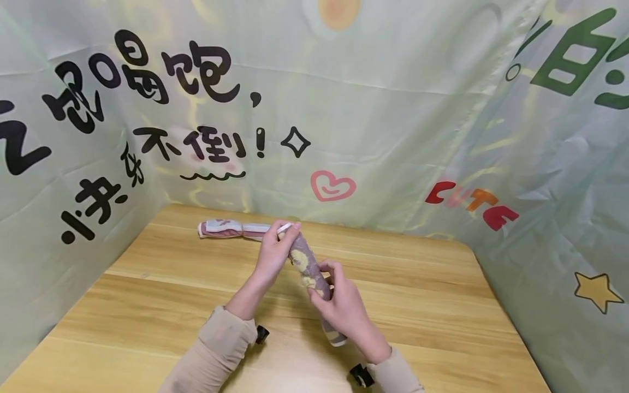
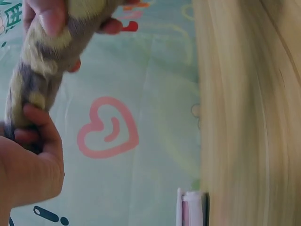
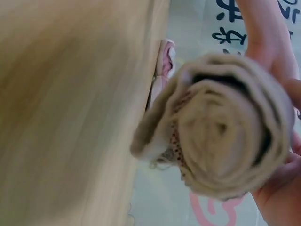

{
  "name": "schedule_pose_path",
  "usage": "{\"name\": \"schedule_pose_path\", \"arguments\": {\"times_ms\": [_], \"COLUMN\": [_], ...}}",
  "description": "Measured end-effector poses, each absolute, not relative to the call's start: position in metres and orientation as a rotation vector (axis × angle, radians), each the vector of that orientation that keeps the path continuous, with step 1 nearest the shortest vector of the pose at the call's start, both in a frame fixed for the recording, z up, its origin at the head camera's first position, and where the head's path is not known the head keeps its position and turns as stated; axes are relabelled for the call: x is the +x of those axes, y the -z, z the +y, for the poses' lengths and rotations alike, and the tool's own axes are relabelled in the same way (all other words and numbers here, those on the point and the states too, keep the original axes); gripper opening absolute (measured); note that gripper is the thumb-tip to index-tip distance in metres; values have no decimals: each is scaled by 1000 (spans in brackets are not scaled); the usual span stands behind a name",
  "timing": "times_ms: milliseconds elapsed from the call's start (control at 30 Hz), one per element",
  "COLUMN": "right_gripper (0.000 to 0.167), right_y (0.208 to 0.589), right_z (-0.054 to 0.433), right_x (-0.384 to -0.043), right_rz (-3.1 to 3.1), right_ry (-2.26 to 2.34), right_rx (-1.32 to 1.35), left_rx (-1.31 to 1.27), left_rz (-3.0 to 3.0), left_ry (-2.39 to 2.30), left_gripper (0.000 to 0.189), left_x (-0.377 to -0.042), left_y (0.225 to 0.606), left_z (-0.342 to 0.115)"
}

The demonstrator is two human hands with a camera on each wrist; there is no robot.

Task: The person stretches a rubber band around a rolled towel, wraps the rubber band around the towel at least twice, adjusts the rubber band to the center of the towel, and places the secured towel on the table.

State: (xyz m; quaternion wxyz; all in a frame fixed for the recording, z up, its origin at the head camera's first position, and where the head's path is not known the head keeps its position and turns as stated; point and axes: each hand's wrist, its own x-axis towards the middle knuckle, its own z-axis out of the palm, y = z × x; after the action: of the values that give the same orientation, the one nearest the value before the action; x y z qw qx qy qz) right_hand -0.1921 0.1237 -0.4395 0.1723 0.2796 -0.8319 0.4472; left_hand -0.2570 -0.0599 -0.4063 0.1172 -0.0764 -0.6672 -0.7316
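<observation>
A purple-grey towel point(image 1: 301, 259) with pale yellow patches is rolled into a long tube, held slanting above the table. My left hand point(image 1: 272, 251) grips its far upper end. Around the lower half, my right hand point(image 1: 346, 303) curls its fingers and thumb. The near end of the roll sticks out below that hand. In the right wrist view the towel's end point(image 3: 218, 132) shows coiled layers, a stitched edge and a loose flap. Fingers of the left hand point(image 2: 40, 165) wrap the roll in the left wrist view.
A second rolled towel point(image 1: 221, 228), pink and pale blue with a narrow tie around it, lies at the back left of the wooden table point(image 1: 417, 305). Printed cloth walls point(image 1: 383, 136) stand behind the table and at both sides.
</observation>
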Motion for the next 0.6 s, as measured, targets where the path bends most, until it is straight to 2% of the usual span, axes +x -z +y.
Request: {"name": "schedule_pose_path", "arguments": {"times_ms": [333,433,600], "right_gripper": [43,40,40], "right_y": [425,426,431], "right_z": [132,131,128], "right_x": [-192,-192,-191], "right_rz": [-2316,-2338,-2357], "right_ry": [-1933,-1894,-1662], "right_rx": [817,830,779], "left_rx": [-718,-699,-527], "left_rz": [-1941,-1929,-1916], "left_ry": [2098,2077,2072], "left_gripper": [28,19,14], "left_x": [-260,-259,-258], "left_y": [407,407,406], "left_z": [-75,-75,-71]}}
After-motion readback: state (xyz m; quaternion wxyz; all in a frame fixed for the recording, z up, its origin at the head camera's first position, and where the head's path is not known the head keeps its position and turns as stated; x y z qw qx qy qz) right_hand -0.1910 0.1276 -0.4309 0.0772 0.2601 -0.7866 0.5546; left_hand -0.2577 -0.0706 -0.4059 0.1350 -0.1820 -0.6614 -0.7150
